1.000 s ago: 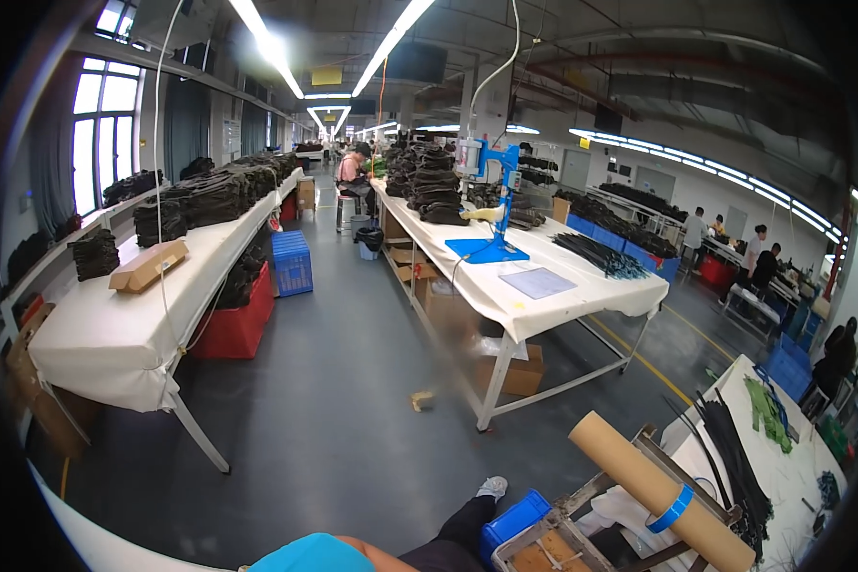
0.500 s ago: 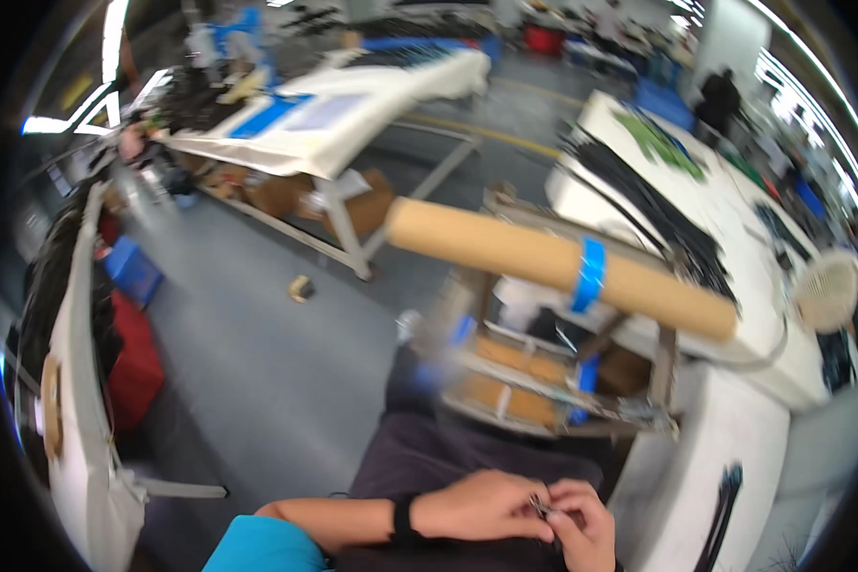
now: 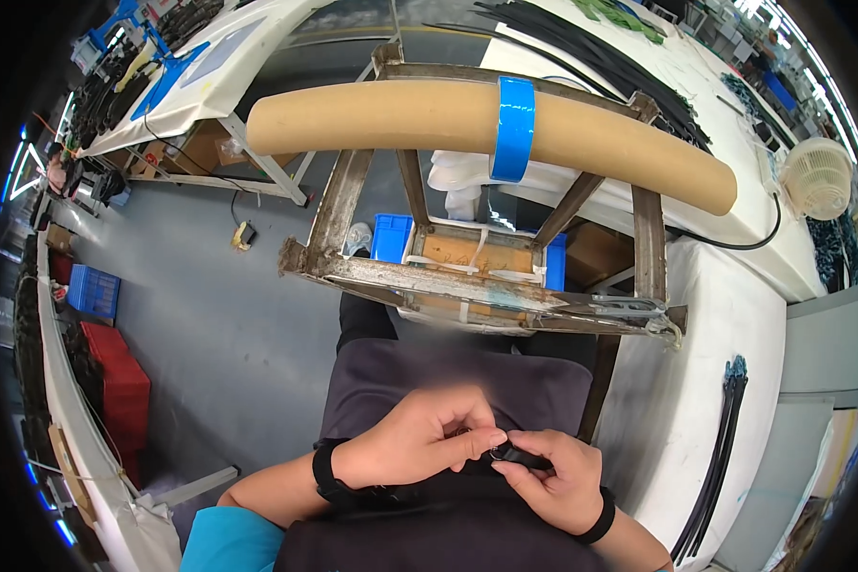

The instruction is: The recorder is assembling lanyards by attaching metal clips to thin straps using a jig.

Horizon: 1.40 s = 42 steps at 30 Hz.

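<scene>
Both my hands meet above my dark-clothed lap. My right hand [image 3: 555,477] is closed, with a small dark piece [image 3: 531,459] pinched between thumb and fingers; its exact kind is too small to tell. Right beside it, the thumb and fingers of my left hand [image 3: 429,434] press together at the near end of that piece. Whatever lies in the left pinch is hidden by the fingers. Each wrist carries a black band.
Ahead stands a worn metal frame [image 3: 429,278] with a thick cardboard tube [image 3: 381,116] across it, wrapped in blue tape [image 3: 515,129]. To the right, black strips [image 3: 725,448] lie on a white-covered table [image 3: 658,400]. A fan [image 3: 817,178] sits farther back. Left are red [image 3: 114,386] and blue bins [image 3: 93,291].
My view has swung down and to the right, so the frame and tube look nearer and sharper. Both hands stay together, now higher in the picture, with the dark piece showing in the right.
</scene>
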Each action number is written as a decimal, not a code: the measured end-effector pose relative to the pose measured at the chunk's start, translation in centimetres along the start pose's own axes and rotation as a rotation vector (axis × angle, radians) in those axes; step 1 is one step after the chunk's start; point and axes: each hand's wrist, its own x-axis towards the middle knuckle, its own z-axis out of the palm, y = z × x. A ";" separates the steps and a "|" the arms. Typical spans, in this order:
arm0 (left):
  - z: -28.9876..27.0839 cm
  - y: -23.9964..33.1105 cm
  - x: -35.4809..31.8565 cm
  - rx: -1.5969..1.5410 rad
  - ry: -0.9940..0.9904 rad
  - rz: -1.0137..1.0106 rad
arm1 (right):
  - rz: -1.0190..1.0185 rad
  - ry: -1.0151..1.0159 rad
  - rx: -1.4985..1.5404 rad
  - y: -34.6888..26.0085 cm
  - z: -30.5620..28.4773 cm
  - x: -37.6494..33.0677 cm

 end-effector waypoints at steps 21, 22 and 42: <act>-2.1 -2.4 5.9 0.018 0.352 0.201 | -0.049 0.117 -0.018 0.3 -1.4 4.1; -1.7 -2.9 5.1 0.024 0.347 0.217 | -0.061 0.110 -0.058 0.4 -1.7 4.0; -1.4 -0.2 -1.2 0.673 0.381 0.617 | -0.064 0.027 0.057 0.2 0.5 5.3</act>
